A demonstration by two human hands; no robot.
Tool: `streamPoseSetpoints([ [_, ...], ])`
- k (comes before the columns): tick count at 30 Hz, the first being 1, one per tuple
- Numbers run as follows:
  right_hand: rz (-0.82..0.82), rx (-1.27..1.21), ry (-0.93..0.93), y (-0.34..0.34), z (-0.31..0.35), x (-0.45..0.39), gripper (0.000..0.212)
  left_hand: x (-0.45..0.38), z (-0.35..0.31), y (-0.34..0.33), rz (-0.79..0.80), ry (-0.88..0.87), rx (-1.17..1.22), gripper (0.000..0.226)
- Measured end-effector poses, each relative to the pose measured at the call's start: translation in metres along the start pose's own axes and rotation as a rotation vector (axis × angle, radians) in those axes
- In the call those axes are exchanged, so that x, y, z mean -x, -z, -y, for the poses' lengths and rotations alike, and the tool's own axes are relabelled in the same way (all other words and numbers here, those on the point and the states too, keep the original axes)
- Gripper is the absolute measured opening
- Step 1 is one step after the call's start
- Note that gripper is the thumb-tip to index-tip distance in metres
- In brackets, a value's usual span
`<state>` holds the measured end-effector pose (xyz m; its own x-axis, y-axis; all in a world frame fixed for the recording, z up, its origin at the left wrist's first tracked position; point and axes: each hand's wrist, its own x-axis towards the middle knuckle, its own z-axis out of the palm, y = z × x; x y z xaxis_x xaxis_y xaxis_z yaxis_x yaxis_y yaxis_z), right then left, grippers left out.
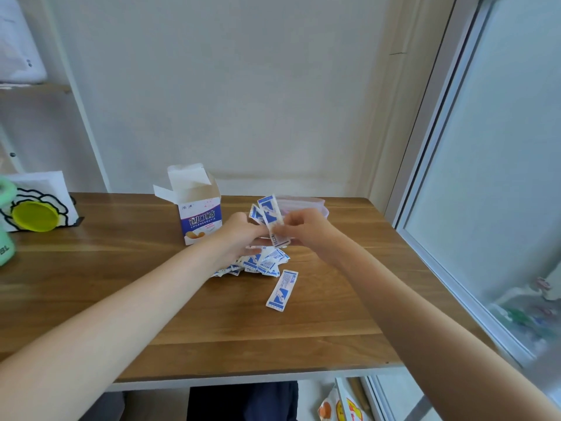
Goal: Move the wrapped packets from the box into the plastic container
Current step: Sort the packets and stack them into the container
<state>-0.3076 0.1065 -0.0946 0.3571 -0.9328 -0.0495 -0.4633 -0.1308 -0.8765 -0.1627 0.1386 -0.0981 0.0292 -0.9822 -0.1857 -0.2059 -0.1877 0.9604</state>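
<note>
A white and blue cardboard box [198, 212] stands upright on the wooden table [151, 299] with its top flaps open. Both hands hold a bunch of blue and white wrapped packets [270, 215] just above the table: my left hand [235, 235] grips them from the left, my right hand [303, 227] pinches them from the right. Below the hands lies a loose pile of packets [262, 262], and one single packet [281, 288] lies apart nearer to me. The clear plastic container [315, 205] sits behind my right hand, mostly hidden.
At the far left stand a white holder with a flower drawing [45, 189], a yellow-green lid [35, 220] and a mint green bottle [6, 238]. A glass door [501, 177] borders the table's right side. The wall lies just behind the table.
</note>
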Motion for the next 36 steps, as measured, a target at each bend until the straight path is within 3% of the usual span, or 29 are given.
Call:
streamPoseSetpoints([
  [3, -0.014, 0.232, 0.075, 0.004, -0.001, 0.004, 0.019, 0.005, 0.004, 0.002, 0.014, -0.054, -0.141, 0.024],
  [6, 0.095, 0.332, 0.144, 0.007, 0.001, 0.009, 0.029, 0.012, 0.008, 0.001, 0.027, -0.055, -0.161, 0.021],
  [8, 0.143, 0.453, 0.188, 0.006, 0.001, 0.009, 0.023, 0.018, 0.01, -0.003, 0.046, -0.039, -0.2, 0.016],
  [10, 0.179, 0.623, 0.224, 0.008, -0.001, 0.009, 0.015, 0.024, 0.015, -0.007, 0.059, -0.064, -0.383, 0.02],
  [13, 0.261, 0.822, 0.227, 0.015, -0.009, 0.009, 0.025, 0.034, 0.03, -0.018, 0.03, -0.175, -0.811, 0.02],
  [15, 0.322, 0.982, 0.243, 0.011, -0.018, 0.009, 0.019, 0.038, 0.041, -0.029, 0.033, -0.229, -1.056, 0.027],
  [17, 0.344, 1.08, 0.23, 0.003, -0.029, 0.009, 0.026, 0.038, 0.051, -0.037, 0.021, -0.217, -1.157, 0.033],
  [23, 0.374, 1.09, 0.281, -0.009, -0.049, 0.012, 0.025, 0.022, 0.053, -0.032, -0.052, -0.144, -1.133, 0.022],
  [27, 0.167, 1.239, 0.494, -0.011, -0.045, 0.019, 0.03, 0.019, 0.051, -0.026, -0.073, -0.121, -1.007, 0.017],
  [30, 0.149, 1.276, 0.604, -0.017, -0.038, 0.022, 0.026, 0.022, 0.05, -0.028, -0.064, -0.221, -1.055, 0.017],
  [32, 0.18, 1.186, 0.564, -0.02, -0.035, 0.022, 0.022, 0.022, 0.047, -0.025, -0.08, -0.312, -1.06, 0.018],
  [36, 0.129, 0.852, 0.381, -0.007, -0.034, 0.016, 0.023, 0.015, 0.034, 0.002, -0.383, -0.552, -0.97, 0.023],
])
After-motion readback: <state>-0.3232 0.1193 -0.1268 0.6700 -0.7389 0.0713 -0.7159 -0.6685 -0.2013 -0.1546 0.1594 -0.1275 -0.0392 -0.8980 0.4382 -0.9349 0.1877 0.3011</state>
